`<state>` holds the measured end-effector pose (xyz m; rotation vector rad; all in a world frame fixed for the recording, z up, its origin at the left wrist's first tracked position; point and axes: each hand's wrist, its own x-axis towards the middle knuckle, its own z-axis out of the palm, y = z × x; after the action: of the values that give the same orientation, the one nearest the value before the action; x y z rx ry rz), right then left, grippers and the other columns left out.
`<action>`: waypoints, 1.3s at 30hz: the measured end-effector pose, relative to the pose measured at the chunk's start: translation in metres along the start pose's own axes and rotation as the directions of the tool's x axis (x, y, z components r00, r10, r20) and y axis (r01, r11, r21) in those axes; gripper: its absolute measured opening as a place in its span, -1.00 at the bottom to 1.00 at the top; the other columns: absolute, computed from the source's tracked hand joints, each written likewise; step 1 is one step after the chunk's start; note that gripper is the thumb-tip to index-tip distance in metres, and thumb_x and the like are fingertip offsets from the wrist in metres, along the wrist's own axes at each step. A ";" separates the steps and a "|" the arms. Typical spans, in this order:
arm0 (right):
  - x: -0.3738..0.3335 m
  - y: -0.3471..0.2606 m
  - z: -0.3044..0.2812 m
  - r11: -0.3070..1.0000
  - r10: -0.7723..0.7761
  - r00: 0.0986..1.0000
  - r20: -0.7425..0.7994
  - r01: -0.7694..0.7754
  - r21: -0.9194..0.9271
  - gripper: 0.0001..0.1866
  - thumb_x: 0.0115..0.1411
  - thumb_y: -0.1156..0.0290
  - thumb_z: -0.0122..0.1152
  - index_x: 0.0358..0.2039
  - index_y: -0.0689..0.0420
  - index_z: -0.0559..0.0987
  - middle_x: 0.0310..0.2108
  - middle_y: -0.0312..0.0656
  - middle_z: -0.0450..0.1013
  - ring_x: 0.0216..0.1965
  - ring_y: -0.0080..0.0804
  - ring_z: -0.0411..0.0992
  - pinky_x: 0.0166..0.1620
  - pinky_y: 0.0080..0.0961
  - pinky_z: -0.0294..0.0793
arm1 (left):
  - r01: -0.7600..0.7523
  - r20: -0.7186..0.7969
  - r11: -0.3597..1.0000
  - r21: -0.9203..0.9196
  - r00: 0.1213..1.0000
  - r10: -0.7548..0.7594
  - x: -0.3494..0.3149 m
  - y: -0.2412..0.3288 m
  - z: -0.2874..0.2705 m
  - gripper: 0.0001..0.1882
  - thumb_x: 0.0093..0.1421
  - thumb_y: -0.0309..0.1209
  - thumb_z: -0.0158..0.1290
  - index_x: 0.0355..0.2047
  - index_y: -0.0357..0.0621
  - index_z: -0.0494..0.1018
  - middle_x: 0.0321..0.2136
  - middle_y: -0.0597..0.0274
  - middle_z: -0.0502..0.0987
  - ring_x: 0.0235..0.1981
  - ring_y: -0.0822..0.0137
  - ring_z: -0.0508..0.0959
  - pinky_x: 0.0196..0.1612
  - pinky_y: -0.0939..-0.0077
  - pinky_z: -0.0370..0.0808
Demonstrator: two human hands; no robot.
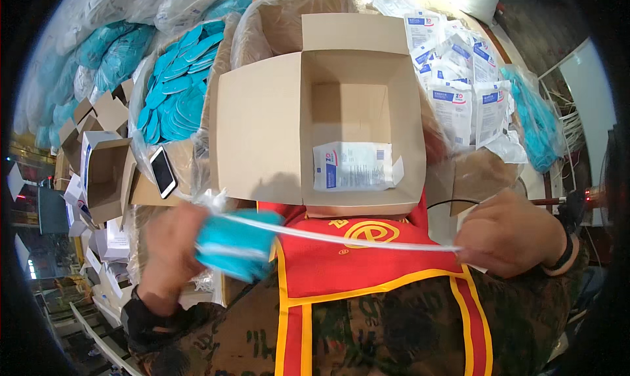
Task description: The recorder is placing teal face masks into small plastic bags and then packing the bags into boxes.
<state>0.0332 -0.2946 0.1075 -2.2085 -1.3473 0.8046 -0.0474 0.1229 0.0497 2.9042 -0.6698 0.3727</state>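
Note:
My left hand [167, 254] grips a folded teal item in a clear plastic wrap [235, 245] low at the left. From it a thin white strip or tube [341, 239] stretches rightwards to my right hand [508, 235], which pinches its far end. Both hands are held close to my body, just in front of an open cardboard box [262, 126]. One flat white sachet with blue print [354, 166] lies on the box's floor.
A heap of white sachets [459, 81] lies at the right beside teal material [538, 123]. A plastic bag of teal items [177, 81] and a phone [162, 171] sit at the left, with small open cartons [105, 179] beyond.

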 end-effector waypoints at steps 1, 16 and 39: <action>-0.009 0.003 -0.001 0.999 0.001 1.000 -0.021 -0.002 -0.038 -0.81 0.22 0.25 0.05 -0.45 0.08 0.44 -0.54 -0.16 0.39 -0.51 -0.10 0.42 -0.46 -0.27 0.41 | 0.137 -0.004 0.986 0.097 0.990 -0.138 -0.013 -0.019 0.005 -0.62 -0.21 -0.44 0.19 -0.28 -0.09 0.44 -0.44 0.11 0.48 -0.47 0.02 0.52 -0.44 0.21 0.43; 0.087 0.047 0.037 0.394 0.123 0.950 -0.288 0.220 0.893 -0.80 0.32 0.33 0.00 -0.36 0.18 0.48 -0.51 -0.38 0.39 -0.53 -0.72 0.34 -0.50 -0.80 0.32 | -0.325 -0.163 0.946 0.003 0.933 0.321 0.017 0.021 0.022 -0.46 -0.16 -0.37 0.21 -0.05 0.14 0.51 -0.45 0.17 0.42 -0.58 0.23 0.49 -0.60 0.44 0.40; 0.089 0.016 0.039 0.944 -0.162 0.974 -0.157 0.199 0.264 -0.78 0.26 0.26 0.04 -0.35 0.16 0.47 -0.51 -0.05 0.42 -0.45 -0.04 0.45 -0.37 -0.28 0.43 | -0.291 -0.127 0.956 0.028 0.948 0.293 0.024 0.032 0.025 -0.57 -0.12 -0.35 0.14 -0.14 0.04 0.53 -0.45 0.25 0.42 -0.63 0.35 0.41 -0.59 0.51 0.36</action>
<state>0.0491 -0.2197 0.0461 -1.8568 -1.2646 0.7165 -0.0357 0.0793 0.0351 2.7585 -1.0815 0.5934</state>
